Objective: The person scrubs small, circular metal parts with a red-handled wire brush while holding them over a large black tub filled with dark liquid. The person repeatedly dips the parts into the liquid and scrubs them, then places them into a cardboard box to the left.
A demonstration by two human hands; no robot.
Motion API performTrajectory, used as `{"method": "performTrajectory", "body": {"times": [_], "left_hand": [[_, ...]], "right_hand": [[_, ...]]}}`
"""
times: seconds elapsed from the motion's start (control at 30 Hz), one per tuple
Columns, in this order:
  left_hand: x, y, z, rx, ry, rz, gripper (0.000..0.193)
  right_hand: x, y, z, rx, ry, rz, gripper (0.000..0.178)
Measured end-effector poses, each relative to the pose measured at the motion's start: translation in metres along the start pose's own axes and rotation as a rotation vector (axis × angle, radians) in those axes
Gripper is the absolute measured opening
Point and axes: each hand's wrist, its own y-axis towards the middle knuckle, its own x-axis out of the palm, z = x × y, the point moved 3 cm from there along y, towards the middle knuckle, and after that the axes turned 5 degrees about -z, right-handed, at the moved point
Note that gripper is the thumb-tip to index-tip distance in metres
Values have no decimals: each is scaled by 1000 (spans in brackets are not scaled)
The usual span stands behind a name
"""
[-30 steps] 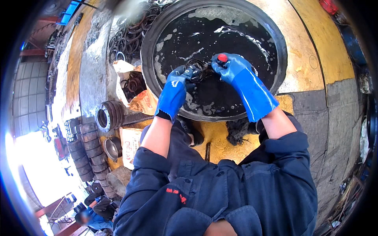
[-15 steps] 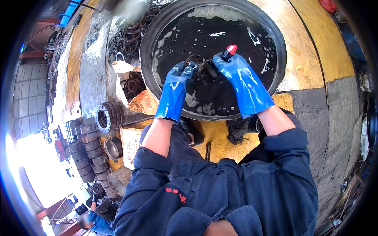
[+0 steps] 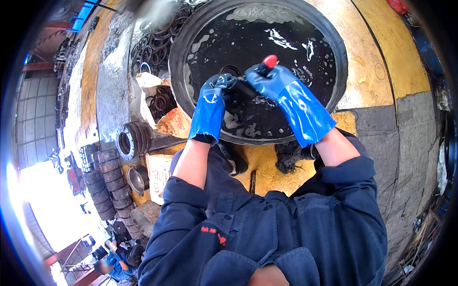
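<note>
Both my hands wear long blue rubber gloves and are over a wide round black basin [image 3: 341, 62] of dark liquid with foam patches. My left hand [image 3: 215, 86] is closed on a dark metal ring [image 3: 232, 69], whose upper arc shows above the fingers. In my right hand [image 3: 271, 82] is a brush with a black handle and a red end [image 3: 270, 61]. The dark brush head [image 3: 244, 88] points down and left, against or very near the ring. Glove fingers and the brush hide the ring's lower part.
Many dark rings [image 3: 155, 45] lie left of the basin, beside an open bag [image 3: 172, 123] of rings. Stacked rings [image 3: 133, 142], a metal bowl [image 3: 138, 179] and cylinder stacks [image 3: 112, 176] stand nearer left. A dark rag [image 3: 288, 159] lies below the basin. Another person [image 3: 117, 267] is lower left.
My right hand has moved left with the brush, closer to my left hand. My left hand has shifted slightly left with the ring. Light reflections on the liquid have changed.
</note>
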Motion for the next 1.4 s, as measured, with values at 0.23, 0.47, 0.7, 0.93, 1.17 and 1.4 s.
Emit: {"method": "performTrajectory", "body": {"times": [0.23,0.47,0.7,0.93,1.17,1.4], "left_hand": [[8,3,-2,-49,-10,23,33],[18,-4,11,-101,-61,30,31],[10,2,3,-159,-39,66,29],[9,4,-4,-114,27,-10,32],[12,10,0,6,137,-18,40],[13,12,1,10,204,26,40]], "right_hand": [[2,5,-1,-137,-510,127,36],[19,11,26,-316,-594,238,30],[-15,22,35,162,-530,229,35],[-10,42,34,-192,29,205,36],[-20,47,52,21,-102,144,41],[-19,43,56,254,-79,56,34]]}}
